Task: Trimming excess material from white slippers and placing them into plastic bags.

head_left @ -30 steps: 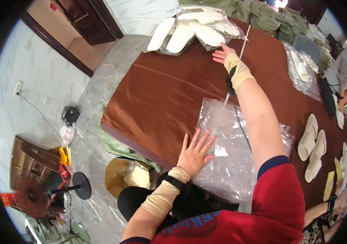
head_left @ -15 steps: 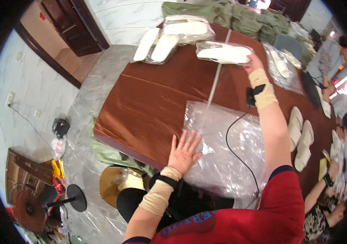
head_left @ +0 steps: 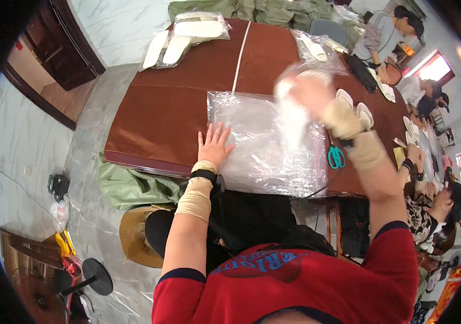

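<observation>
My left hand (head_left: pixel 216 144) lies flat with fingers spread at the left edge of a clear plastic bag (head_left: pixel 257 156) spread on the brown-covered table (head_left: pixel 160 121). Over the bag's far right part, my right hand (head_left: pixel 312 93) is blurred by motion. It grips a pair of white slippers (head_left: pixel 294 123) in clear wrapping, also smeared. How the fingers close on the wrapping is not sharp. Both wrists wear beige wraps. Beside my right forearm lie teal-handled scissors (head_left: pixel 336 157) and another pair of pale slippers (head_left: pixel 364 115).
Bagged white slippers (head_left: pixel 176 49) lie at the table's far left, and another bagged pair (head_left: pixel 313 47) at the far right. A grey chair (head_left: pixel 330 32) and green sacks (head_left: pixel 274 12) stand beyond. Several people sit along the right. A fan stand (head_left: pixel 97 277) is at lower left.
My right hand has brought the wrapped slippers from the table's far side back over the clear bag. My left hand stays spread at the bag's edge. The whole view has shifted.
</observation>
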Motion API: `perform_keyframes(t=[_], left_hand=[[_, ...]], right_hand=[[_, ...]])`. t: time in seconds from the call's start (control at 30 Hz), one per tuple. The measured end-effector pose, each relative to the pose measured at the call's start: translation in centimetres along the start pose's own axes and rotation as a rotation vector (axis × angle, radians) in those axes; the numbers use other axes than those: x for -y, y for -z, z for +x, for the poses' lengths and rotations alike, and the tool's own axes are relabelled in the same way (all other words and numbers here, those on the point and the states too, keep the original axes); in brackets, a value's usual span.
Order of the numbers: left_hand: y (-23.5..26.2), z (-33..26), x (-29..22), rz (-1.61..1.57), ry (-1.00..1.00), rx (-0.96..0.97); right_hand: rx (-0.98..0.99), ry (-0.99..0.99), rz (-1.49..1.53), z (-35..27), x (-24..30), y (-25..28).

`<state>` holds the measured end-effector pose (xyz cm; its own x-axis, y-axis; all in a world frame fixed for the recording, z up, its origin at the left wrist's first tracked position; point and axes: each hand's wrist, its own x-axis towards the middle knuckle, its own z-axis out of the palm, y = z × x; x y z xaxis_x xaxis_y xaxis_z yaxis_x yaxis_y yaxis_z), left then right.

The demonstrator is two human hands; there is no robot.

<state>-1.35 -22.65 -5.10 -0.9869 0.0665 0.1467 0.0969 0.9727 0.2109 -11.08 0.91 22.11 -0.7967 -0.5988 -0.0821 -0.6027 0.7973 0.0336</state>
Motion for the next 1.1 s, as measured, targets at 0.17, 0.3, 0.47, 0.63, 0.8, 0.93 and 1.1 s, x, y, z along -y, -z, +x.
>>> perform_keyframes(t=[0.17, 0.3, 0.47, 0.63, 0.8, 0.93, 1.1], left_hand=[[-1.6, 1.6, -0.1, 0.145, -0.056, 0.319], [-5.7, 0.1, 3.2, -0.025, -0.106, 0.032], [-5.6, 0.2, 2.8, 0.424, -0.143, -0.018], [-5.6, -0.1, 3.9, -0.275, -0.082, 0.011], [-6.0, -0.1, 3.3, 0.384, -0.133, -0.046], [-4.9, 0.0, 3.4, 0.079, -0.100, 0.019], [-2.9, 0.4, 1.3, 0.192, -0.120, 0.120]], right_hand=[[-0.165, 0.036, 0.592, -3.8, 2.4, -5.2], [0.034, -0.439, 0.808, -5.0, -2.6, -10.4], [-0.257, -0.231, 0.582, -2.9, -6.1, -19.7], [-0.032, -0.317, 0.776, 0.2, -2.9, -19.8], [-0.073, -0.282, 0.809, -2.2, -5.4, -20.3], [-0.233, -0.615, 1.261, -9.3, -7.5, -20.7], [-0.361, -0.707, 0.580, -15.7, -8.8, -23.0]])
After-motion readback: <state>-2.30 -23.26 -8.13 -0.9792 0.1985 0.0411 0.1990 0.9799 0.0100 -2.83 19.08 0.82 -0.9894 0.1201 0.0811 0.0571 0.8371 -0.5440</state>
